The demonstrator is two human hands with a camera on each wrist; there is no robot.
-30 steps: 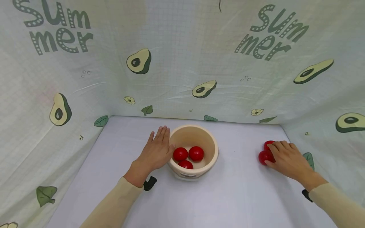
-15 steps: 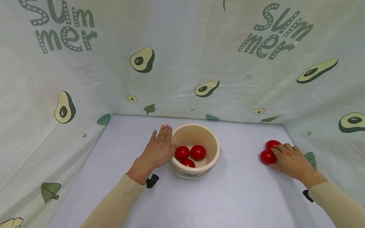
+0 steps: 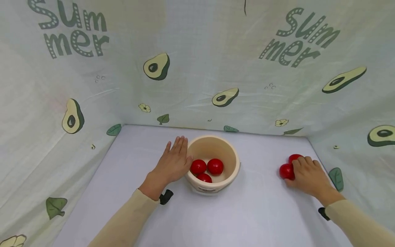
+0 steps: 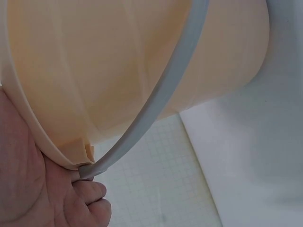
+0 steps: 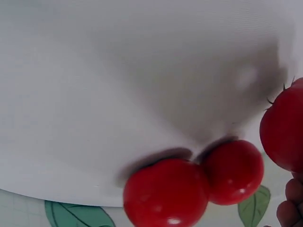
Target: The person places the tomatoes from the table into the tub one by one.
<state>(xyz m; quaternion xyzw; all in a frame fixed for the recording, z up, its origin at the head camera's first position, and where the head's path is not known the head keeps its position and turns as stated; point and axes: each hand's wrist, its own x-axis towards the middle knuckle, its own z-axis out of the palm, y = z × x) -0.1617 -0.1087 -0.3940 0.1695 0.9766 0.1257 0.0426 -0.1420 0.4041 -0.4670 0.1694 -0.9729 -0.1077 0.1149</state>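
Tomatoes (image 3: 287, 171) are lying on the desk (image 3: 253, 212) under the fingers of the right hand (image 3: 308, 176), which is curling over the nearest one (three are showing in the wrist view). The left hand (image 3: 172, 164) is resting flat, fingers straight, against the bowl (image 3: 229, 154), which is holding three more.

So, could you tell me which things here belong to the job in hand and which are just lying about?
In hand:
- left hand pressed flat against the bucket
- right hand on the tomatoes on the table
- tomatoes in the bucket

Lying about:
- avocado-print cloth
- table
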